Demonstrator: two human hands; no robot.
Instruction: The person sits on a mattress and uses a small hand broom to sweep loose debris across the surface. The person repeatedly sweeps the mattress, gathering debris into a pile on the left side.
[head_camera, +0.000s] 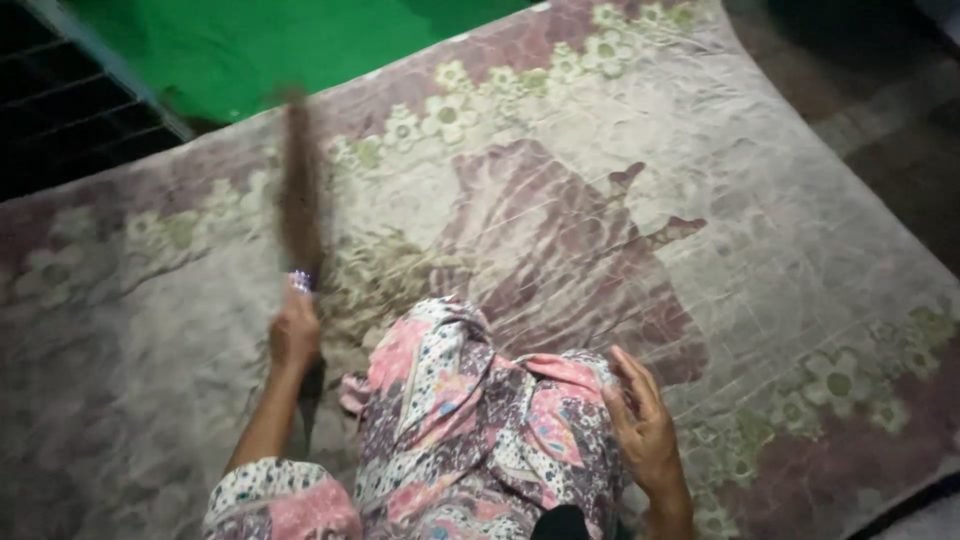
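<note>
Covering nearly the whole view, a pale quilted blanket (780, 250) with mauve leaf shapes and a border of cream flowers lies flat, a green sheet (250, 45) showing past its far edge and a floral-print garment (480, 440) bunched over the person's knee at the near side. On the blanket left of the knee, the left hand (294, 335) has its fingers closed round the handle of a brown broom (298, 190), whose blurred bristles point away over the flower border. Beside the garment's right edge the right hand (645, 430) rests with fingers loosely spread, gripping nothing.

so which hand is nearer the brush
Left. The left hand grips the brown brush at its lower end; the right hand rests on the patterned garment, well off to the right.
</note>
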